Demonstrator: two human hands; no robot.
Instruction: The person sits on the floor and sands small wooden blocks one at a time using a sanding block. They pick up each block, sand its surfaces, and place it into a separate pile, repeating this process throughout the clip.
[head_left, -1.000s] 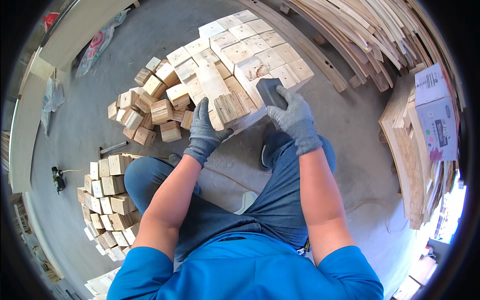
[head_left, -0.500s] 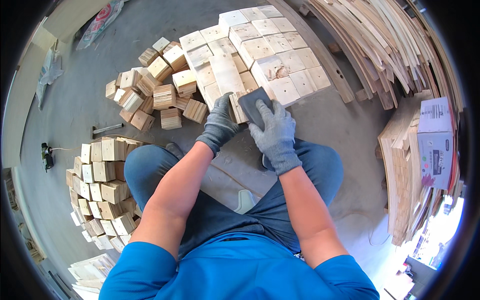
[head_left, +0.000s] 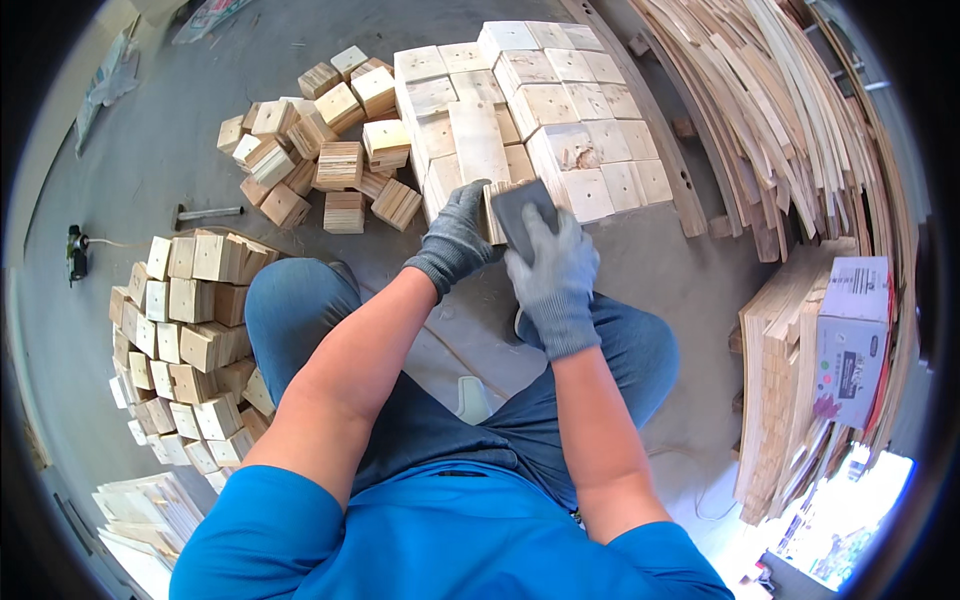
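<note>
Both my hands wear grey knit gloves. My left hand [head_left: 455, 238] is closed around the left side of a layered wooden block [head_left: 494, 212], mostly hidden by what covers it. Held flat over the block's face is a dark grey pad that looks like a sanding block [head_left: 518, 222], with my right hand [head_left: 556, 275] closed on it, fingers spread across its right part. Just beyond, a pale wooden board [head_left: 477, 142] lies on top of neatly rowed wooden blocks [head_left: 547, 103].
Loose blocks [head_left: 340, 164] lie in a heap at far left, near a hammer [head_left: 210, 211]. More blocks [head_left: 190, 308] are stacked beside my left knee. A green tool [head_left: 77, 254] sits farther left. Long wood strips [head_left: 720, 120] and a cardboard box [head_left: 853, 340] stand on the right.
The view has shifted a little, moving the whole scene in the picture. The dark pad has slid left over the block and covers more of it. Both hands keep their holds.
</note>
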